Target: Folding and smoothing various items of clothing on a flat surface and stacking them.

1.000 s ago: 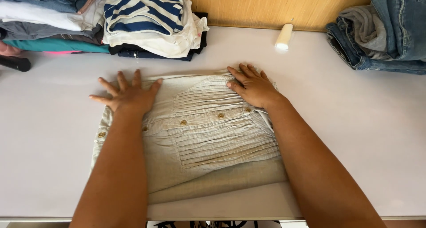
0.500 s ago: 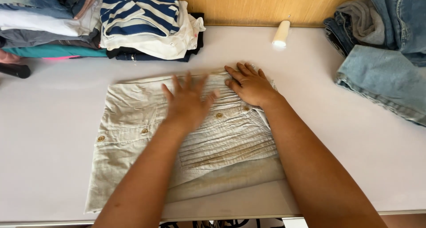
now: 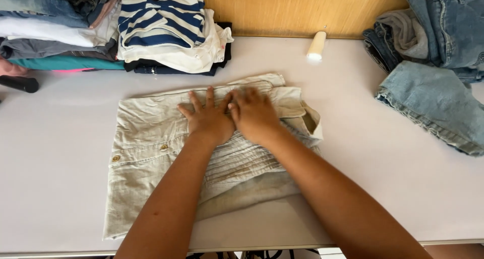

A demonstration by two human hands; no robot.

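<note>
A beige buttoned garment [image 3: 151, 153] lies folded flat on the white table [image 3: 378, 188]. My left hand [image 3: 207, 117] rests palm down on its upper middle, fingers spread. My right hand [image 3: 254, 113] presses flat right beside it, the two hands touching at the thumbs. Neither hand grips anything. The garment's right edge [image 3: 307, 120] is bunched and slightly lifted.
Stacks of folded clothes [image 3: 55, 32] and a blue-and-white striped top [image 3: 161, 17] sit at the back left. A heap of denim [image 3: 438, 62] lies at the right. A small white cylinder [image 3: 317, 45] stands by the wooden wall [image 3: 302, 9]. A black object [image 3: 19, 83] lies at the far left.
My left hand slid from the garment's left edge to its middle, and my right hand moved left to meet it. The garment's left side now lies spread open.
</note>
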